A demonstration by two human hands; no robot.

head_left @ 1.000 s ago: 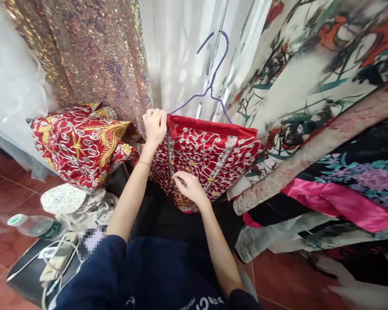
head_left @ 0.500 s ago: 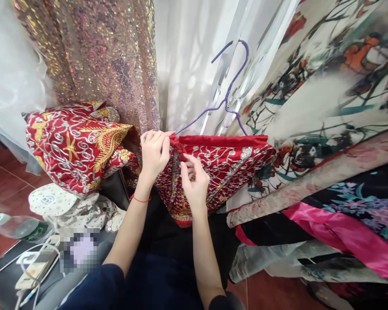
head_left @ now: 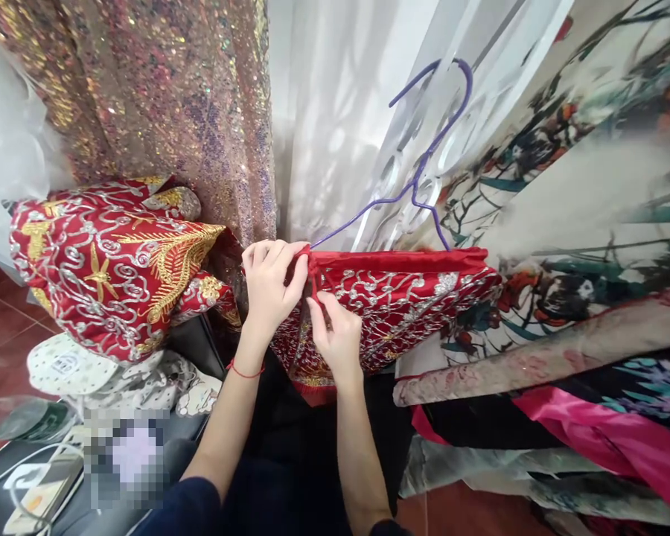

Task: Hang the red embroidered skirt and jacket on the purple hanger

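A red embroidered skirt [head_left: 394, 309] with silver and gold patterns hangs below a purple wire hanger [head_left: 418, 179], whose lower part is hidden behind the red waistband. My left hand [head_left: 275, 283] is closed on the waistband's left corner, beside the end of the hanger. Just below and to the right, my right hand [head_left: 338, 331] pinches a thin red drawstring [head_left: 314, 286] that comes down from that corner. The skirt's lower part is partly hidden by my right hand and forearm.
At left, a matching red embroidered top [head_left: 106, 260] lies bunched over a dark seat, near a white dotted cap [head_left: 70, 363], a plastic bottle [head_left: 27, 418] and white cables. A sequined cloth [head_left: 173, 97] hangs behind. Floral garments [head_left: 536, 290] and a pink ribbon [head_left: 597, 435] fill the right.
The view has shifted slightly, with the hanger and skirt appearing further right and closer. My right fingers have closed into a tighter pinch on the drawstring; my left hand keeps its hold.
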